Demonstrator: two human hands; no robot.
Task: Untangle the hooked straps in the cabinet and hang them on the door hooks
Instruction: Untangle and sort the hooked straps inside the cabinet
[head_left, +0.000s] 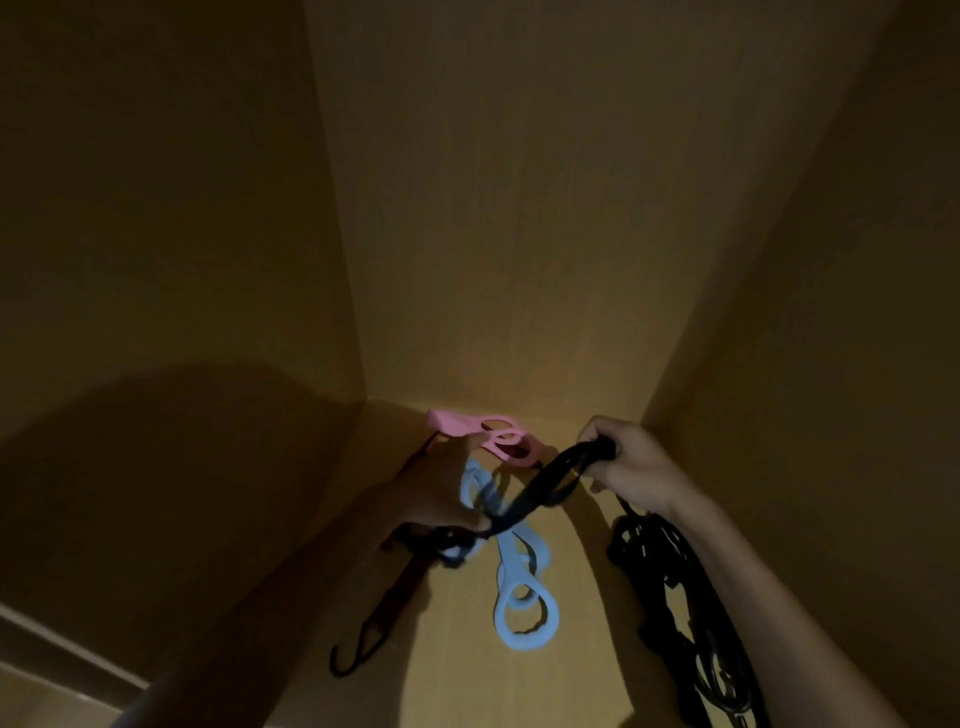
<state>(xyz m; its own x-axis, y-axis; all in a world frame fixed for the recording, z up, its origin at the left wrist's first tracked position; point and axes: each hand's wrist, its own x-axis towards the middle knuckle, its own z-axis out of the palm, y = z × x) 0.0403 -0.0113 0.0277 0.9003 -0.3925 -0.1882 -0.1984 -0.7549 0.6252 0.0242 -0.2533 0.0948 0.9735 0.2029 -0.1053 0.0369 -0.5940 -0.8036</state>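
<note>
Black strap (540, 488) stretched between your hands, over cabinet floor (582, 613). Right hand (634, 467) fisted round far end; left hand (431, 499) pinching near tangle. Likely soft, light, floppy: take hold close beside knot, mind snagging hooks.

The left hand (441, 501), just left of the blue strap (511, 558), is dim and blurred; its grip cannot be told, and it covers that strap's top. Right of the blue strap, the right hand (636, 465) curls over one end of the black strap (519, 501), hiding it; a black heap (634, 551) runs off the bottom edge.
</note>
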